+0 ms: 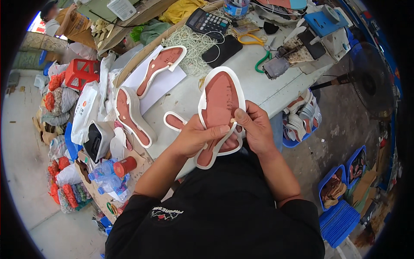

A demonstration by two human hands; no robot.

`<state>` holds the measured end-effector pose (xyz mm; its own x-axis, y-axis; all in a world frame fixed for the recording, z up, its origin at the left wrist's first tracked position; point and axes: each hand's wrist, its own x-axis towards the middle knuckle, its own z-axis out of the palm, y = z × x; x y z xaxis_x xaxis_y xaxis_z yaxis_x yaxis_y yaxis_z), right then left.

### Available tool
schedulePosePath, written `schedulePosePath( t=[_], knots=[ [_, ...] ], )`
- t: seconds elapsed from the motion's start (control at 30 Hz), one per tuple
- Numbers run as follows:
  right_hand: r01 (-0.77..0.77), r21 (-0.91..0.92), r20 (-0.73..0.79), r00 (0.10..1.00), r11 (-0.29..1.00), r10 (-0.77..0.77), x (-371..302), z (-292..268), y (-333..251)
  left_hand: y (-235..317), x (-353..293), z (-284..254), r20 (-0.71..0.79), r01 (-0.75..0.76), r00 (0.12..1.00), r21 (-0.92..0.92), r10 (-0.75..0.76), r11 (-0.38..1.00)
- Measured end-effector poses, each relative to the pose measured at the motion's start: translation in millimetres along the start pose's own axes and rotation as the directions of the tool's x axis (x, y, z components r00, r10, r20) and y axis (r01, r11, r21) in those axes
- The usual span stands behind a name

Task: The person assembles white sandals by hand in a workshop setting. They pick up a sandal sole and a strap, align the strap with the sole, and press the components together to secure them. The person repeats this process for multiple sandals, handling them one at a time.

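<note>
A shoe insole [221, 101], reddish brown with a white folded rim, is held up in front of me, its broad end pointing away. My left hand [192, 137] grips its narrow waist, thumb lying across the brown face. On the other edge my right hand [257, 129] pinches the white rim between thumb and fingers. Part of a second insole [174, 121] shows beyond my left hand, mostly hidden. To the left stands a stack of insoles [129, 114] with thick white edges. Another insole [160, 68] lies on a white sheet [166, 84] behind it.
Tangled white cord [189, 47], a calculator [208, 23], a black phone-like case [222, 51] and scissors [264, 54] cover the table's far side. Plastic bottles [110, 181] and a red jar [125, 166] stand left. A blue basket of soles [297, 125] and a fan [366, 80] are right.
</note>
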<state>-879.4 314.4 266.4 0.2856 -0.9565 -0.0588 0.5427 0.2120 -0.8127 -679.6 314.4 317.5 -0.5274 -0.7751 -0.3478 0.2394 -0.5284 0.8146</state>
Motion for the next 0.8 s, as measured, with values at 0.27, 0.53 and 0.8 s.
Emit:
schedulePosePath(
  t=[0.27, 0.53, 0.8],
  knots=[
    [0.064, -0.056, 0.102, 0.993, 0.996, -0.058, -26, -24, -4, 0, 0, 14, -0.047, -0.004, 0.999, 0.005, 0.004, 1.000],
    [0.060, -0.043, 0.085, 0.995, 0.997, -0.057, -49, -50, -17, -3, 20, 42, 0.045, 0.131, 0.991, -0.052, -0.128, 0.990],
    [0.254, -0.346, 0.091, 0.967, 0.904, -0.237, -41, -60, -41, 11, 28, 64, -0.110, -0.034, 0.991, 0.313, 0.071, 0.949]
  ],
)
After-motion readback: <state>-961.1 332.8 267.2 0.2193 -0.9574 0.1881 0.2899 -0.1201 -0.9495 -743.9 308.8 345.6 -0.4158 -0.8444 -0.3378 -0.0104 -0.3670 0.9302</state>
